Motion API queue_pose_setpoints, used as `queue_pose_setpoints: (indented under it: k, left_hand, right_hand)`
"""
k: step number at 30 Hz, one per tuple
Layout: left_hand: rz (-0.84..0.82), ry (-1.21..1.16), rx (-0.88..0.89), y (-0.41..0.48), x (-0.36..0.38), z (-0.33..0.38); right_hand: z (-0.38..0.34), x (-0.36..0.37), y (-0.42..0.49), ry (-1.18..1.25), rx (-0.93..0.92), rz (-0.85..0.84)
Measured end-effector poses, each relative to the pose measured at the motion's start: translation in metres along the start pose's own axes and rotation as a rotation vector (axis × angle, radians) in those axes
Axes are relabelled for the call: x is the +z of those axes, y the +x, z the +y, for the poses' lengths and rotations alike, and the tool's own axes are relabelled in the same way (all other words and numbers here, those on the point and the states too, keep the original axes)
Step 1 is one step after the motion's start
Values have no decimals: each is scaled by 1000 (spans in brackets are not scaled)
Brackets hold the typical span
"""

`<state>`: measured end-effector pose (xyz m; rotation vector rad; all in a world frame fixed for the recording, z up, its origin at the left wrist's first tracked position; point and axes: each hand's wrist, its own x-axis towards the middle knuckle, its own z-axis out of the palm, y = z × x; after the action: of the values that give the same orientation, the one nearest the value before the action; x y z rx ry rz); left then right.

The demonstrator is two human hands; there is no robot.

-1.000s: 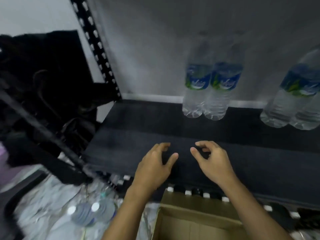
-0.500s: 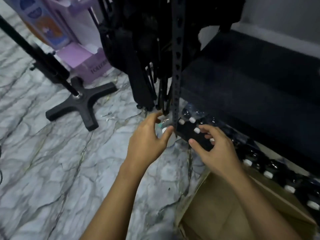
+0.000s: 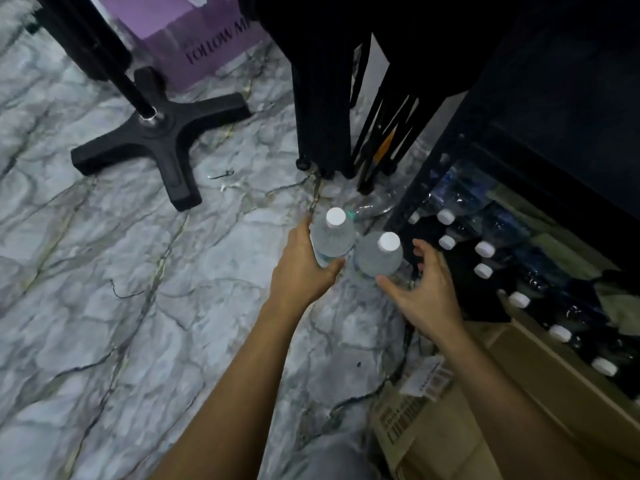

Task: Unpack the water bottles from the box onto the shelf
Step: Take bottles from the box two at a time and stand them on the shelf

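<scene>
Two clear water bottles with white caps stand upright, side by side, on the marble floor. My left hand (image 3: 299, 268) is wrapped around the left bottle (image 3: 332, 239), thumb under its near side. My right hand (image 3: 427, 294) cups the right bottle (image 3: 377, 258): the thumb touches its near side, while the spread fingers stay a little apart from its right side. The cardboard box (image 3: 450, 431) lies at the lower right, under my right forearm. The dark shelf (image 3: 554, 109) rises at the upper right.
Several white-capped bottles (image 3: 485, 249) lie packed under the shelf, right of my hands. A black cross-shaped stand base (image 3: 159, 133), folded black tripod legs (image 3: 329, 116) and a purple box (image 3: 194, 46) sit beyond on the marble floor (image 3: 104, 306).
The view has swung from the shelf top down to the floor. Both hands dropped from the shelf edge to two standing bottles, and the left hand closed on one.
</scene>
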<state>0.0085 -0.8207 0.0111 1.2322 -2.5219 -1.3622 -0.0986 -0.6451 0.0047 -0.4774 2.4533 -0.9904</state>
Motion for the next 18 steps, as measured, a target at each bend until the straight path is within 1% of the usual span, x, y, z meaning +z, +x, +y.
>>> queue_pose_setpoints:
  k: [4,6,9,12,18]
  left_hand:
    - [-51,-42,48,44,27,-25]
    - [-55,-117,78,57,39,-37]
    - [-15,-223,126,69,52,-46]
    - [13,-280,131,73,55,-45]
    - [75,-251,114,74,54,-52]
  right_hand:
    - [23,34,30,41,13,-5]
    - [30,46,39,80,0,20]
    - [42,60,47,145,-13,55]
    - [46,70,53,194,-21,80]
    - [34,75,53,174,6,172]
